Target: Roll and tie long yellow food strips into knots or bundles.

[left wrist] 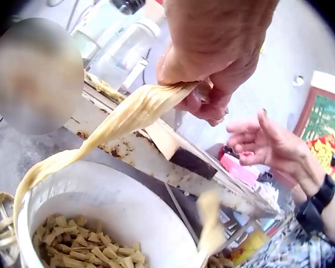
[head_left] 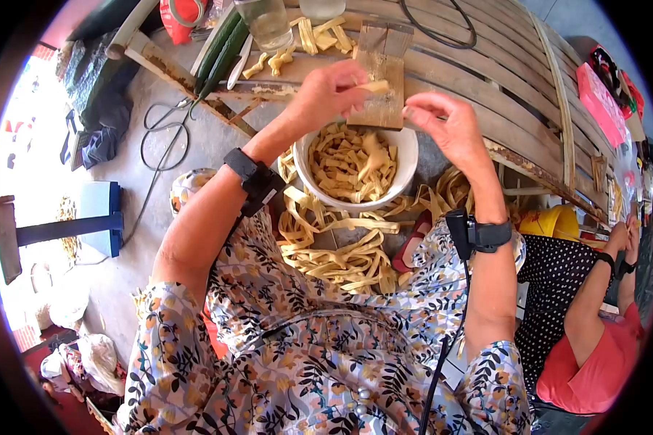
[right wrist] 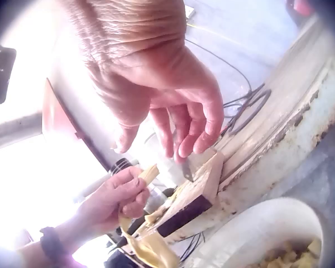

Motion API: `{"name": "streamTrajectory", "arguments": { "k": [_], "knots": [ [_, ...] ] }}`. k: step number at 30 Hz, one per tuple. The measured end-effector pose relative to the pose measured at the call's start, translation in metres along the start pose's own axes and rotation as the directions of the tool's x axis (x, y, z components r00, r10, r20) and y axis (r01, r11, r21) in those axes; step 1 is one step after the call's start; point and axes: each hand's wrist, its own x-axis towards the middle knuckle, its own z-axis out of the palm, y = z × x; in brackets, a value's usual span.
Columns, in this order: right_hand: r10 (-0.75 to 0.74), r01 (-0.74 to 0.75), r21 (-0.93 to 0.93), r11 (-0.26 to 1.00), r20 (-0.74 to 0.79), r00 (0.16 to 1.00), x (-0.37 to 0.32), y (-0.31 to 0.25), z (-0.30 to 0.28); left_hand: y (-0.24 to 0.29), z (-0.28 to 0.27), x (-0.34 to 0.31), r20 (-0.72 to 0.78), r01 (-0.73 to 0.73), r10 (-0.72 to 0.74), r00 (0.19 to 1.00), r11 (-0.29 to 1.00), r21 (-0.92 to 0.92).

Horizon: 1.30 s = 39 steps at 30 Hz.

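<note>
My left hand [head_left: 328,93] is pinching a pale strip [left wrist: 123,120] above the white bowl [head_left: 411,156]. My right hand [head_left: 448,129] is hovering over its rim — fingers loose, holding nothing

Head view: hard daylight; fisheye bending, dark vignette at the edges. Ground [head_left: 29,167] far left of the white bowl [head_left: 408,167] is blown out. Left wrist view: strip [left wrist: 128,114] above the bowl sharp, cut piece [left wrist: 211,223] right of it motion-smeared. Right wrist view: heavy glare left of the bowl, haze throughout.
</note>
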Motion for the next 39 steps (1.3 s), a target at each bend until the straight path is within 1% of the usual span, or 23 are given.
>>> {"name": "streamTrajectory", "arguments": {
  "k": [4,8,9,10,13,14,16,17,19,21,23,24,26,27,28,29,31,32,33,34,37,38,39],
  "knots": [
    [0.213,-0.237,0.417,0.877,0.104,0.971,-0.004,-0.002,0.020,0.012,0.019,-0.021,0.153,0.035,-0.041,0.987,0.999,0.039],
    [-0.086,0.074,0.370,0.926,0.016,0.996,-0.004,0.014,0.010,0.002,-0.002,-0.025,0.324,0.320,-0.221,0.920,0.900,-0.295],
    [-0.059,0.046,0.354,0.934,0.026,0.998,-0.005,0.010,0.009,-0.002,-0.004,-0.026,0.358,0.384,-0.253,0.899,0.848,-0.364],
    [-0.032,0.019,0.337,0.941,0.033,0.999,-0.005,0.004,0.009,-0.006,-0.005,-0.026,0.357,0.351,-0.227,0.906,0.874,-0.336],
    [0.093,-0.091,0.229,0.969,0.002,0.996,0.000,0.011,0.009,-0.005,0.009,-0.032,0.083,0.084,-0.106,0.991,0.969,0.232],
    [0.168,-0.166,0.225,0.960,0.010,0.986,0.002,0.013,0.012,-0.018,0.019,-0.031,0.036,-0.339,0.357,0.933,0.846,0.412],
    [0.283,-0.289,0.272,0.918,0.061,0.957,0.000,0.012,0.025,0.006,0.028,-0.037,0.184,-0.403,0.364,0.913,0.736,0.545],
    [0.364,-0.400,0.230,0.887,0.186,0.913,-0.003,0.011,0.025,0.017,0.032,-0.041,0.260,-0.437,0.353,0.899,0.672,0.598],
    [0.508,-0.592,0.102,0.799,0.412,0.756,-0.009,0.008,0.024,0.018,0.034,-0.041,0.264,-0.492,0.425,0.866,0.627,0.604],
    [0.428,-0.574,0.170,0.801,0.509,0.747,-0.015,0.019,0.029,0.012,0.029,-0.039,0.272,-0.529,0.460,0.845,0.646,0.550],
    [0.411,-0.610,0.181,0.771,0.590,0.695,-0.021,0.013,0.034,0.010,0.017,-0.037,0.237,-0.336,0.245,0.940,0.787,0.518],
    [0.340,-0.647,0.368,0.668,0.622,0.705,-0.026,0.001,0.037,0.008,0.011,-0.034,0.206,-0.207,0.130,0.970,0.887,0.413],
    [0.002,-0.505,0.600,0.621,0.643,0.766,-0.027,-0.011,0.034,0.008,0.001,-0.028,0.165,0.038,-0.061,0.984,0.990,0.139],
    [-0.072,-0.476,0.703,0.529,0.596,0.799,-0.023,-0.014,0.031,0.004,0.004,-0.027,0.135,0.133,-0.139,0.981,0.990,0.050],
    [-0.146,-0.445,0.790,0.422,0.544,0.826,-0.019,-0.017,0.029,-0.001,0.007,-0.029,0.195,0.189,-0.151,0.969,0.962,-0.197],
    [-0.079,-0.386,0.829,0.405,0.453,0.888,-0.014,-0.012,0.027,-0.007,0.013,-0.034,0.257,0.248,-0.146,0.955,0.869,-0.427],
    [0.184,-0.310,0.493,0.813,0.287,0.940,-0.009,-0.018,0.021,-0.019,0.033,-0.037,0.393,0.463,-0.269,0.879,0.674,-0.575],
    [0.167,-0.259,0.400,0.879,0.250,0.954,-0.011,-0.014,0.024,-0.028,0.039,-0.038,0.512,0.518,-0.190,0.838,0.574,-0.634],
    [0.144,-0.206,0.300,0.932,0.215,0.966,-0.013,-0.008,0.030,-0.028,0.043,-0.038,0.611,0.576,-0.092,0.787,0.466,-0.672],
    [0.118,-0.154,0.193,0.969,0.187,0.975,-0.015,-0.004,0.035,-0.027,0.047,-0.039,0.650,0.655,-0.150,0.745,0.351,-0.669],
    [0.129,-0.211,0.363,0.908,0.237,0.963,-0.020,0.000,0.040,-0.031,0.056,-0.041,0.681,0.710,-0.210,0.702,0.282,-0.645],
    [0.056,-0.085,0.107,0.991,0.245,0.968,-0.018,0.009,0.037,-0.031,0.057,-0.043,0.624,0.653,-0.205,0.754,0.334,-0.680],
    [-0.071,0.078,-0.080,0.994,0.095,0.993,-0.015,0.014,0.039,-0.029,0.057,-0.041,0.506,0.588,-0.301,0.809,0.409,-0.698]
  ]
}}
